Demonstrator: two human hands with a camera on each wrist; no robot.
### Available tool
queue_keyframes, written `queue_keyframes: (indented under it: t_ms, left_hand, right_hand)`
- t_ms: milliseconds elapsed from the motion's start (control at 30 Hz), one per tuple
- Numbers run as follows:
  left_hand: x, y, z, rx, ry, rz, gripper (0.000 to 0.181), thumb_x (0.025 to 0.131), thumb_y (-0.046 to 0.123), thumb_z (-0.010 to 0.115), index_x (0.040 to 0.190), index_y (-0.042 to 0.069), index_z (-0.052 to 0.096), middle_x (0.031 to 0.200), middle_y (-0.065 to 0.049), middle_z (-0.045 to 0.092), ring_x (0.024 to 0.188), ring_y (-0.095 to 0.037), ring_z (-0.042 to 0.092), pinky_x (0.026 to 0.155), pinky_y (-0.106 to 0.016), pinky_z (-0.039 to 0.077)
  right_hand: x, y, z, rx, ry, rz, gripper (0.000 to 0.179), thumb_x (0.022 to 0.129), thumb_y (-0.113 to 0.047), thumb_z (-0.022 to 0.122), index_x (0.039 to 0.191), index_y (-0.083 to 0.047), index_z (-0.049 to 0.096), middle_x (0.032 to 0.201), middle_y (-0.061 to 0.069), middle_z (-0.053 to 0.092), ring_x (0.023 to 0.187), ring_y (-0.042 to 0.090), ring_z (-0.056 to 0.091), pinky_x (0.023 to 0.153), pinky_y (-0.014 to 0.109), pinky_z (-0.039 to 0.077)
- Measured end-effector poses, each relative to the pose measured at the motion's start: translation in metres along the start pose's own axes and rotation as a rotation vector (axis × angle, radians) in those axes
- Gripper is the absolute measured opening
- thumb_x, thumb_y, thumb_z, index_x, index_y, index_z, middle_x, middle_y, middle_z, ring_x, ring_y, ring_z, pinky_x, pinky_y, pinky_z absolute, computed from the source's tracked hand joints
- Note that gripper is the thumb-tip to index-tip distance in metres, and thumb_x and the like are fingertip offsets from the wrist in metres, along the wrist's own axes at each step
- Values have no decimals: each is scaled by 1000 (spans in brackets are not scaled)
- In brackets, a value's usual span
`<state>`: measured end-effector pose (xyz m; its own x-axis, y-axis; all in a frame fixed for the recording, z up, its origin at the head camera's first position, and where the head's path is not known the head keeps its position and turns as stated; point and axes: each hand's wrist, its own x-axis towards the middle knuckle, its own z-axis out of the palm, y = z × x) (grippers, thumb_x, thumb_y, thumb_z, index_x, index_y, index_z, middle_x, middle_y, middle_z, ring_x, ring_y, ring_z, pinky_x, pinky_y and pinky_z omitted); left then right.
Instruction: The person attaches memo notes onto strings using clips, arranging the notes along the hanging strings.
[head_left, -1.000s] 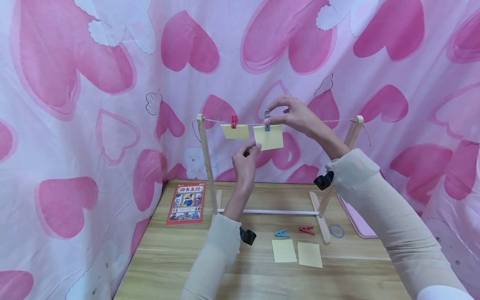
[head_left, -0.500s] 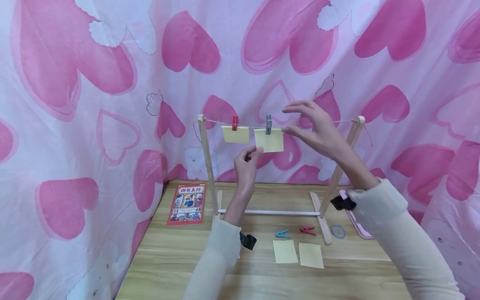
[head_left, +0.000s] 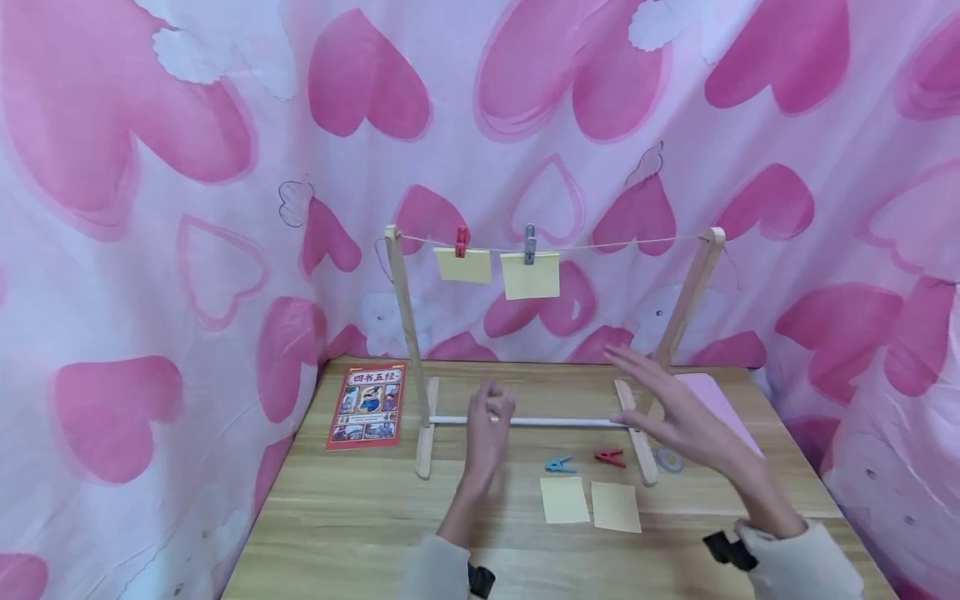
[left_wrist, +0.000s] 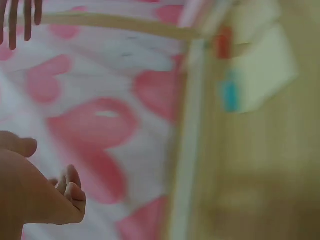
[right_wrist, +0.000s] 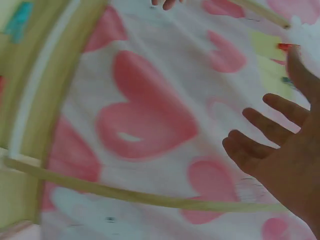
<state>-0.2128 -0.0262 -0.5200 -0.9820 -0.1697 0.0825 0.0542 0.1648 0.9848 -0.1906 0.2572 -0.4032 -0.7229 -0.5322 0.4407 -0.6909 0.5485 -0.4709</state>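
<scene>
Two pale yellow paper notes hang from a string (head_left: 637, 242) between wooden posts. A red clothespin (head_left: 461, 242) clips the left note (head_left: 463, 267), and a grey clothespin (head_left: 530, 244) the right note (head_left: 531, 282). Below them my left hand (head_left: 486, 437) is in the air with loosely bent fingers, holding nothing. My right hand (head_left: 686, 417), also holding nothing, has its fingers spread near the right post. On the table lie a blue clothespin (head_left: 560, 464), another red clothespin (head_left: 611, 457) and two more notes, one left (head_left: 564, 500) and one right (head_left: 617, 507).
The stand has a left post (head_left: 407, 325), a right post (head_left: 688, 300) and a white crossbar (head_left: 555, 422). A red booklet (head_left: 367, 407) lies left of it. On the right are a tape roll (head_left: 670, 460) and a pink flat item (head_left: 716, 404). A heart-patterned curtain (head_left: 555, 108) hangs behind.
My right hand let go of the grey clothespin, then my left hand released the note's lower corner. Both hands came down toward the table, and the note stays hanging.
</scene>
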Motion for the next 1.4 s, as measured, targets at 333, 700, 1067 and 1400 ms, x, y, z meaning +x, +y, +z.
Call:
queue_keyframes:
  t_ms: [333,700,1067,1400]
  left_hand:
    - [-56,-114,27,287,-172,122,58,98,23,83,144,-5,62,135,-16,57,115,-28,58,96,-42,56]
    - [-69,-138,46,433,-108,175,49,85,29,93,126,7,76,138,-9,59,121,-27,54,101,-41,54]
    - [-73,-141,51,563,-127,266,39,75,23,99,107,18,76,127,-6,53,109,-20,44,85,-31,45]
    - [-59,-132,45,527,-171,177,31,76,18,97,98,16,75,130,-7,54,112,-22,46,93,-35,47]
  right_hand:
    - [-49,51,113,-192,71,-2,66,79,-9,95,138,1,69,142,26,67,136,57,56,101,76,51]
    - [-69,82,184,-215,-102,216,53,82,-9,94,131,-2,75,130,21,71,121,46,62,101,68,54]
    - [-81,106,209,-218,-46,103,42,84,-9,92,122,2,75,133,23,69,125,45,62,100,65,56]
    - [-72,106,206,-142,63,159,33,90,-3,87,121,2,75,127,18,72,118,38,70,97,56,60]
